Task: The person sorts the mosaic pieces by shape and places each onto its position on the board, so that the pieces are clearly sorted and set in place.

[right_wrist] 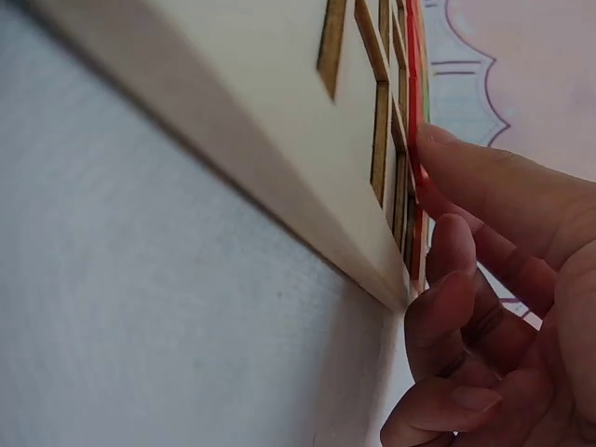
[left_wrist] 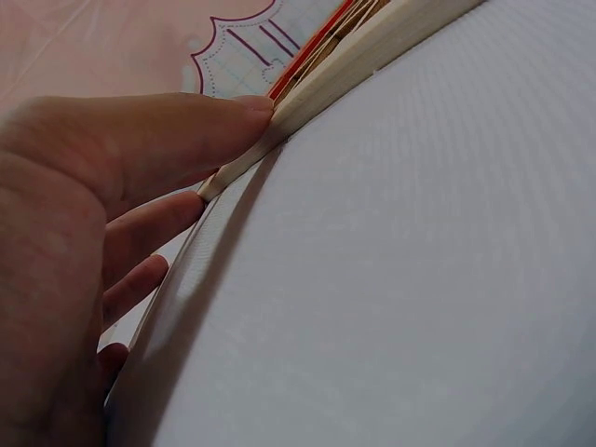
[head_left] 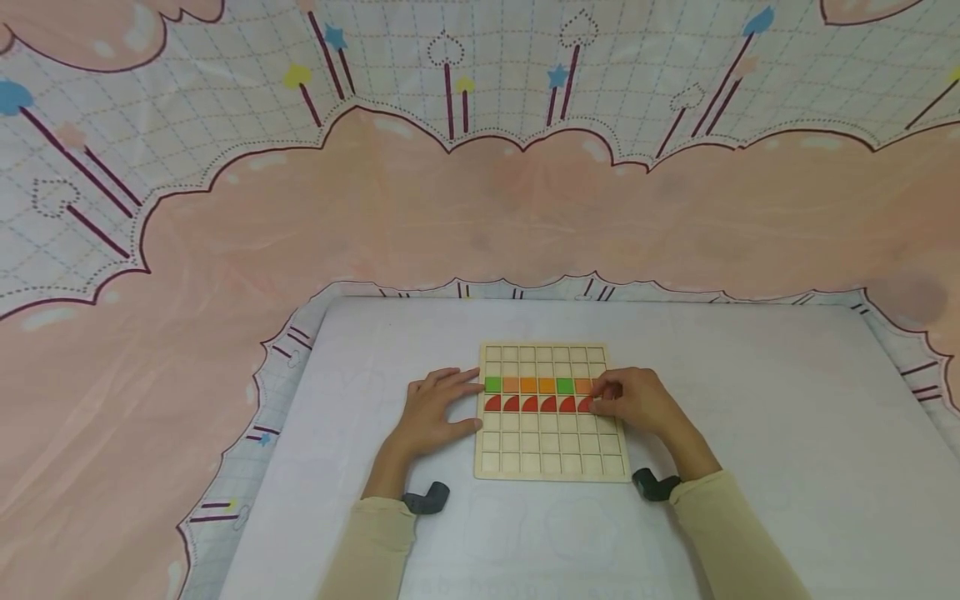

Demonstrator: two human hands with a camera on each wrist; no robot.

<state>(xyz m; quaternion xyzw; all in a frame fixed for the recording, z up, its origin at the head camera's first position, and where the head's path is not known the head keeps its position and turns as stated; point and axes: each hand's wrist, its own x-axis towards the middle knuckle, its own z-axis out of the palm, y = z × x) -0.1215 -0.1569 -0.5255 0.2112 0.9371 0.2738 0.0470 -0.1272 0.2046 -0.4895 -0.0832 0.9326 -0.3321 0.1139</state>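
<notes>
A square wooden grid board [head_left: 552,465] lies flat on the white table. One row holds green and orange square tiles [head_left: 528,386]; the row below it has red quarter-circle tiles [head_left: 530,404]. My left hand [head_left: 431,417] rests at the board's left side, fingers spread and thumb tip touching the edge, as the left wrist view also shows. At the right end of the coloured rows, my right hand [head_left: 633,400] pinches a red tile [right_wrist: 415,172] with thumb and index finger, low over the board. Its other fingers are curled. The fingertips partly hide the rightmost cells.
White tabletop [head_left: 750,400] surrounds the board. A pink patterned cloth [head_left: 487,208] hangs behind and beside the table. Dark bands [head_left: 429,498] sit at both wrists, next to the beige sleeves [head_left: 375,542].
</notes>
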